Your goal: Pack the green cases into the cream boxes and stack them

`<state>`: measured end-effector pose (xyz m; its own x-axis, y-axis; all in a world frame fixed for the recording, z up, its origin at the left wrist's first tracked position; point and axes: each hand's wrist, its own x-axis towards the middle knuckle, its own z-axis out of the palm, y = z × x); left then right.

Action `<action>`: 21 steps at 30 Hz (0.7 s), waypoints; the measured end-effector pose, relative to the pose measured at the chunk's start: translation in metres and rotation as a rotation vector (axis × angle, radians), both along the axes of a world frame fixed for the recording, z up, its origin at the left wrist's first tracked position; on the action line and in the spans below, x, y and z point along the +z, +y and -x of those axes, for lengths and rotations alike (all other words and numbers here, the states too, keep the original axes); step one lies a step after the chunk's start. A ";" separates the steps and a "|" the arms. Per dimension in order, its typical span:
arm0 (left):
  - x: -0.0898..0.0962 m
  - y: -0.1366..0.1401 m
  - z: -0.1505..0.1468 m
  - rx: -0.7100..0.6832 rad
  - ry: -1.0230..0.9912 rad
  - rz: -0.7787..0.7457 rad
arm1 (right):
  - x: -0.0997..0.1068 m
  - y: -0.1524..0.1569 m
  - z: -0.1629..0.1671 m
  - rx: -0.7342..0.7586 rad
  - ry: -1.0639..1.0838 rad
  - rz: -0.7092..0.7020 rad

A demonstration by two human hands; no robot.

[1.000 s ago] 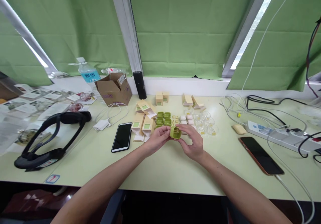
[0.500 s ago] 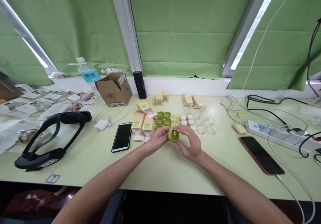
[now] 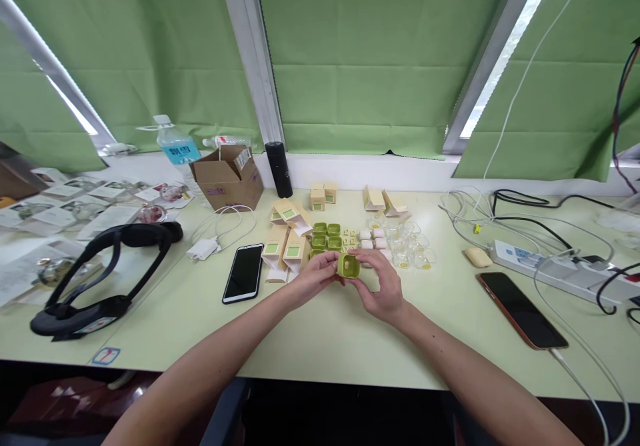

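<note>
Between my two hands, above the middle of the table, is a small square green cup (image 3: 349, 266), its open side turned towards me. A small yellowish piece shows inside it; how it is seated is too small to tell. The fingers of my left hand (image 3: 316, 278) pinch the cup's left side. My right hand (image 3: 381, 291) grips it from the right, thumb below and fingers above. Just behind are several more green cups (image 3: 334, 243), tiny yellow pieces (image 3: 353, 234), white and pink blocks (image 3: 379, 233) and clear plastic covers (image 3: 423, 257).
Open cardboard boxes (image 3: 294, 251) with green labels lie left of the cups. A phone (image 3: 243, 273) and a black headset (image 3: 107, 306) are further left. To the right are another phone (image 3: 523, 309), a power strip (image 3: 540, 273) and loose cables. A black bottle (image 3: 279, 170) stands behind.
The green cup has shifted slightly right and tilted a little in my fingers, so its inside shows differently. Both hands keep hold of it.
</note>
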<state>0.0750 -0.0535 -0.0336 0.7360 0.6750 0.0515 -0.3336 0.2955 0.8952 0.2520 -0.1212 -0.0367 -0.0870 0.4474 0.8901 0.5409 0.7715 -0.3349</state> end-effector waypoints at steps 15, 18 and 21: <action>-0.001 -0.001 0.002 -0.018 -0.099 0.057 | -0.003 0.003 -0.004 -0.027 -0.156 -0.111; 0.000 -0.004 0.001 -0.064 -0.131 0.056 | -0.004 0.003 -0.003 -0.034 -0.158 -0.096; 0.000 -0.006 0.001 -0.082 -0.143 0.056 | -0.004 0.003 -0.004 -0.042 -0.168 -0.093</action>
